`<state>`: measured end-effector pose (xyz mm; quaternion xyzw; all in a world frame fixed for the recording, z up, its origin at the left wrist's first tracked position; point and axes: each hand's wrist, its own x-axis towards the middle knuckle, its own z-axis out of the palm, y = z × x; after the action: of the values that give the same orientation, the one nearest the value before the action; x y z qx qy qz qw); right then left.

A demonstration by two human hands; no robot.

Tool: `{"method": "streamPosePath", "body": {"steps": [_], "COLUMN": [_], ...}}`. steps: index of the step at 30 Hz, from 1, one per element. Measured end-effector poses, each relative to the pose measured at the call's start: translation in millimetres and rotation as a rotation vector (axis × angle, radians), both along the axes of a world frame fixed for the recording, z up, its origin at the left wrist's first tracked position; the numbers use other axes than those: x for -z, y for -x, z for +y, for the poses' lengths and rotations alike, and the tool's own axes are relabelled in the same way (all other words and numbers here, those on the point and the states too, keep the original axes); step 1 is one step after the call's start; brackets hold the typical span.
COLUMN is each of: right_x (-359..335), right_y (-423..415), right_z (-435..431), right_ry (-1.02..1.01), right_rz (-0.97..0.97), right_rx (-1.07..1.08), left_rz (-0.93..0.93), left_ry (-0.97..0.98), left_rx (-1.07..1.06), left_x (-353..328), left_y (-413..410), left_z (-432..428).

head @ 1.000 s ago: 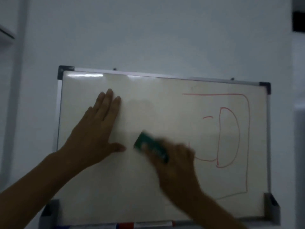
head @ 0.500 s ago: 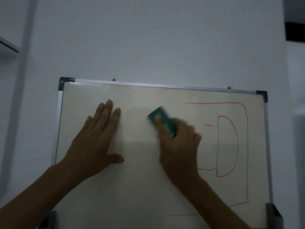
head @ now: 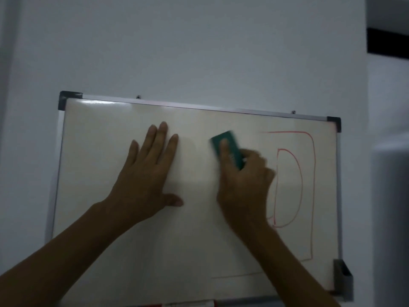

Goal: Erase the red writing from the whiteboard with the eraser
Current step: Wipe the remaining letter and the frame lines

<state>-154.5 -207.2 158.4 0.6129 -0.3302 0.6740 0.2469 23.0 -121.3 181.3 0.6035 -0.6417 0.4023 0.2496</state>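
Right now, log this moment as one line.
right hand wiping, eraser gripped | left hand flat on whiteboard | red writing remains right side

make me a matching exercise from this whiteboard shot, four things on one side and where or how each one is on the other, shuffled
Things:
1. left hand
2. eraser
3. red writing
4. grey holder

Places or states:
A. at the lower right corner of the whiteboard
B. lines left on the right part of the board
C. flat on the board, fingers spread, holding nothing
D. green, gripped by the right hand near the upper middle of the board

Pairs: 1-C, 2-D, 3-B, 4-A
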Motion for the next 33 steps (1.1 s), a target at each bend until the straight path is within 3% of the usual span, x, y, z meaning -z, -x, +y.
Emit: {"method": "streamPosePath", "body": {"steps": [2, 3, 7, 9, 11, 14, 17, 19, 25, 27, 30, 33], "right_x": [18.3, 11.2, -37.0, -46.2, -38.0, 7.9, 72.5, 66.5, -25.0, -15.5, 48.3, 139.9], "right_y": [2.6, 16.0, 68.0, 77.4, 62.1, 28.0, 19.1, 41.0, 91.3, 82.6, 50.8, 36.2], "right_z": [0.4, -6.5, -27.8, -35.7, -30.4, -10.2, -1.3, -6.6, -37.6, -38.4, -23.3, -3.4], "right_ry": [0.139, 0.169, 0.006, -0.056, -0.05, -0.046, 0.118, 0.182, -0.004, -0.011, -0.014, 0.02], "right_rz": [0.293, 0.344, -0.018, -0.17, -0.191, 0.06, 0.503, 0.587, 0.002, -0.047, 0.157, 0.566], "right_rx": [0.125, 0.168, 0.21, 0.13, 0.08, 0.011, 0.091, 0.135, 0.212, 0.189, 0.076, -0.011], "left_rz": [0.003, 0.0, -0.009, -0.013, -0.012, -0.011, -0.022, -0.031, -0.043, -0.046, -0.051, -0.061], "left_ry": [0.014, 0.021, 0.029, 0.02, 0.015, 0.014, 0.004, 0.004, 0.02, 0.026, 0.037, 0.049], "left_rx": [-0.019, -0.025, -0.027, -0.028, -0.031, -0.032, -0.024, -0.023, -0.004, 0.001, 0.012, 0.013], "left_x": [1.8, 2.5, 3.1, 2.9, 3.8, 4.0, 5.0, 3.8, 0.9, 0.4, 0.7, 0.6], "left_y": [3.3, 2.8, -2.1, -1.9, -0.5, 1.0, -1.2, -2.8, -5.2, -5.3, -5.9, -7.3], "left_z": [-4.5, -5.1, -2.7, -2.4, -2.7, -1.9, 0.2, 0.6, 0.0, -1.1, -3.3, -4.8]}}
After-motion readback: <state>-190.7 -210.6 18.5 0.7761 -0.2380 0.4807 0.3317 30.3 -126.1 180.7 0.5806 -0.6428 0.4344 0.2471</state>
